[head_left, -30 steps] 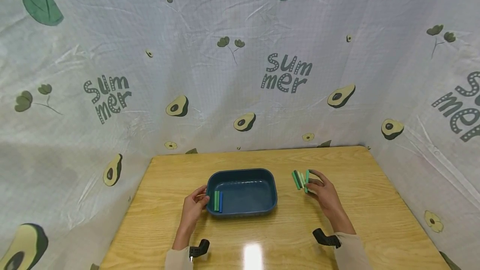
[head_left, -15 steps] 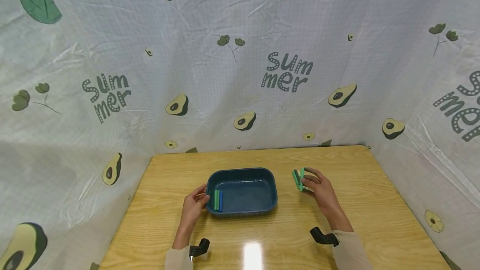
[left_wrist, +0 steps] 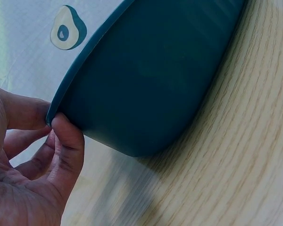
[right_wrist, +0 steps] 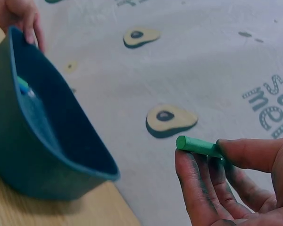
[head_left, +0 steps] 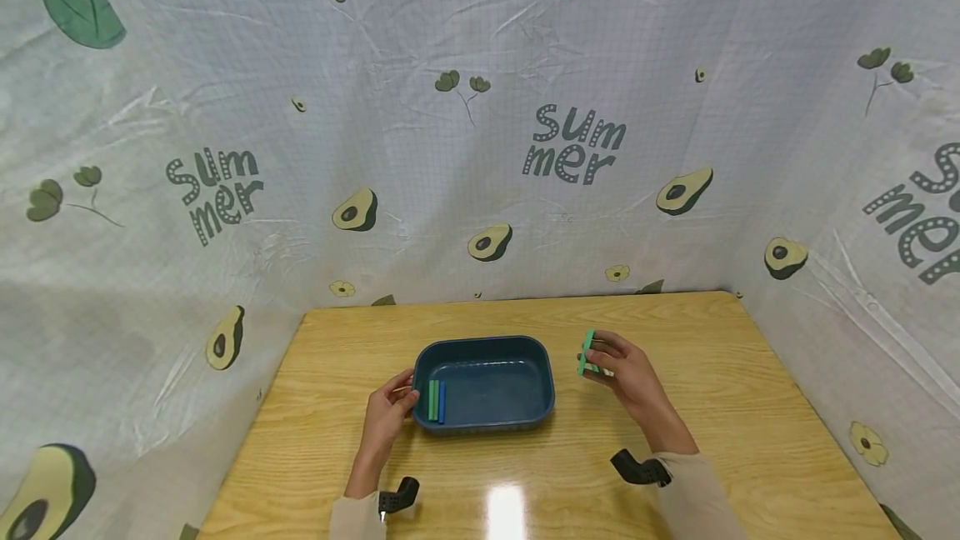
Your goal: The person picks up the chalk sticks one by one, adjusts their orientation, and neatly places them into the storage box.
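Carrying a green stick (head_left: 586, 352), your right hand (head_left: 626, 369) has moved left in the head view over the last second, from the right side of the row of sticks (head_left: 596, 368) to its left side. That row is now mostly hidden behind your hand, so you cannot count what remains. Your left hand (head_left: 388, 417) and the dark-blue tub (head_left: 495, 397) have stayed put on the desk (head_left: 480, 319), and the same two green sticks (head_left: 432, 401) and one blue stick (head_left: 442, 403) lie side by side at the tub's left end. For the work, this likely means the held stick is clear of the row and nearer the tub, though outside it.

From your left wrist, thumb and finger are pinching the tub's rim at a rounded corner, which should keep it steady.

From your right wrist, your fingers are pinching the green stick between thumb and fingertips, one end jutting out freely. The fingertips look darkly smudged. The tub stands to the left, apart from the stick, with the avocado-print cloth (right_wrist: 104, 61) behind.
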`<action>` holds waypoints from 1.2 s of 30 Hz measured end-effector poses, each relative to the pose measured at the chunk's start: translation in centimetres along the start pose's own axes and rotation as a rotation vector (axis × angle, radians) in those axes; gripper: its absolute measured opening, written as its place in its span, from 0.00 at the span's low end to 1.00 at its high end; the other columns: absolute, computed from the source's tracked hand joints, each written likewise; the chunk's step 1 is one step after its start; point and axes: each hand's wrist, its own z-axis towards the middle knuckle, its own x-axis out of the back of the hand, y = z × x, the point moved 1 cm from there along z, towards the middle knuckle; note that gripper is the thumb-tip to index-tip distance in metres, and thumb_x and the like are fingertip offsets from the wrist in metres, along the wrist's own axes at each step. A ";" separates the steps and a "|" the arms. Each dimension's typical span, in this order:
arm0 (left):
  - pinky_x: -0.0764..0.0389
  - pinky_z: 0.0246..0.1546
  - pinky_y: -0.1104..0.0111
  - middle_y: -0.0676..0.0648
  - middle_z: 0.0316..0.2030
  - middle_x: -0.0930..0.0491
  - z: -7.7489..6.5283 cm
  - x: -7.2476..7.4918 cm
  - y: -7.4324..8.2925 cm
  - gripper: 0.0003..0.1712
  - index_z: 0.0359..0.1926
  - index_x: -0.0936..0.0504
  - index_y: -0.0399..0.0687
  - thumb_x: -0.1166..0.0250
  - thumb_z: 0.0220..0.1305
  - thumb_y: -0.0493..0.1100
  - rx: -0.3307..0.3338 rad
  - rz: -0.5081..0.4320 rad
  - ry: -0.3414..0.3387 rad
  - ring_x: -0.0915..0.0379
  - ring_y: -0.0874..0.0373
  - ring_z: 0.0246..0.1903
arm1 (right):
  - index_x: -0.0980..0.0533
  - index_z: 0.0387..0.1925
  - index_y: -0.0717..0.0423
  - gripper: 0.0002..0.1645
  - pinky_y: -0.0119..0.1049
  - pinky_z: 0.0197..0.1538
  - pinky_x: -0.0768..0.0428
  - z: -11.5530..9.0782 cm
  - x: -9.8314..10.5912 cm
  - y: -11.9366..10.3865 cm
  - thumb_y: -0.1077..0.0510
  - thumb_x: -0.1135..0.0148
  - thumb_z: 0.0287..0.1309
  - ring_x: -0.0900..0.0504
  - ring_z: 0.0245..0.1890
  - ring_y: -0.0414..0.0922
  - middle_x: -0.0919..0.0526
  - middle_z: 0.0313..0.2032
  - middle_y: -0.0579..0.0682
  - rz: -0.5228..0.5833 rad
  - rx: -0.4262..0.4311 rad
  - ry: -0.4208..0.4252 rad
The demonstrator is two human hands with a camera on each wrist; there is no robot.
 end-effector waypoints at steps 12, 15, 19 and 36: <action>0.23 0.33 0.73 0.33 0.57 0.26 -0.1 0.0 0.2 0.25 0.65 0.28 0.37 0.42 0.68 0.31 -0.014 -0.007 -0.005 0.26 0.59 0.45 | 0.40 0.67 0.63 0.31 0.45 0.55 0.19 1.6 -3.9 0.1 0.63 0.42 0.67 0.17 0.43 0.41 0.21 0.42 0.43 0.071 -0.056 -0.132; 0.22 0.32 0.72 0.32 0.56 0.26 -0.1 0.0 0.1 0.25 0.65 0.28 0.36 0.41 0.67 0.31 -0.030 -0.014 -0.003 0.26 0.62 0.42 | 0.41 0.69 0.64 0.33 0.48 0.57 0.20 2.0 -4.8 0.3 0.62 0.42 0.67 0.17 0.44 0.41 0.21 0.45 0.45 0.052 -0.063 -0.162; 0.22 0.31 0.72 0.31 0.55 0.26 0.1 0.0 -0.2 0.25 0.64 0.27 0.34 0.41 0.66 0.30 -0.041 -0.023 -0.001 0.26 0.65 0.40 | 0.41 0.69 0.65 0.34 0.51 0.58 0.21 2.6 -6.0 0.8 0.62 0.42 0.66 0.18 0.44 0.41 0.22 0.47 0.47 0.031 -0.080 -0.177; 0.22 0.32 0.73 0.34 0.56 0.25 0.2 -0.1 0.0 0.25 0.64 0.27 0.37 0.41 0.66 0.30 -0.020 -0.023 -0.006 0.26 0.60 0.43 | 0.38 0.67 0.66 0.31 0.50 0.52 0.18 4.1 -11.5 3.0 0.66 0.43 0.65 0.19 0.44 0.48 0.26 0.52 0.62 -0.018 -0.180 -0.223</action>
